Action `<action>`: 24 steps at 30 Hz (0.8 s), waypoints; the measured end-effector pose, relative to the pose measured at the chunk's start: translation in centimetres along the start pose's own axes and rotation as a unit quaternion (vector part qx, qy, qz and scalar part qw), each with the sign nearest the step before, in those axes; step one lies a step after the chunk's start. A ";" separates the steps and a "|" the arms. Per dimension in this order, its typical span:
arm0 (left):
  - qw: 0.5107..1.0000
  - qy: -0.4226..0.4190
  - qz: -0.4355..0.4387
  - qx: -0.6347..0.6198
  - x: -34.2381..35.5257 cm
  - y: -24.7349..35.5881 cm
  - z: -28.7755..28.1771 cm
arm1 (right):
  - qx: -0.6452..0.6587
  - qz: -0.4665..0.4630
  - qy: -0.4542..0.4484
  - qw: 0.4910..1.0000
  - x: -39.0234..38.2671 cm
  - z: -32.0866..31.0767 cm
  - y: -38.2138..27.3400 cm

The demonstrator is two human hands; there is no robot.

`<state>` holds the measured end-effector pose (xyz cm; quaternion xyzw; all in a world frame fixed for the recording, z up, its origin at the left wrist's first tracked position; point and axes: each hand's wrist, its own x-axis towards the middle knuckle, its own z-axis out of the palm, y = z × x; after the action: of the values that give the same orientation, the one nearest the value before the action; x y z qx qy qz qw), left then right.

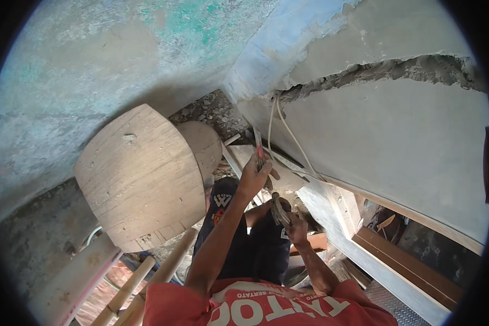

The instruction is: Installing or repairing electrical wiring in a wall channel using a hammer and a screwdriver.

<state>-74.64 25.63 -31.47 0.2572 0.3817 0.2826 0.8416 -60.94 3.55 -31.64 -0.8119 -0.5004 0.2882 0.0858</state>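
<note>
The left hand [257, 173] gripped a slim grey-and-red metal tool [259, 150] pointing toward twelve o'clock; the right hand [295, 229], at five o'clock from it, clasped a brownish hammer-like tool [277, 206].

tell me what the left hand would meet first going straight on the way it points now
Probably the grey wall, reached tip-first by the red-marked tool in the left hand, though depth is unclear.
</note>
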 end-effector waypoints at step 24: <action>0.869 0.239 0.185 0.393 14.6 -5.3 -0.7 | -0.123 -0.242 0.203 0.941 3.1 10.5 13.2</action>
<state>-65.65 31.82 -42.57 0.5571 0.5959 0.3127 0.4866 -55.63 -1.79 -47.05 -0.7120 -0.6850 0.0238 0.1525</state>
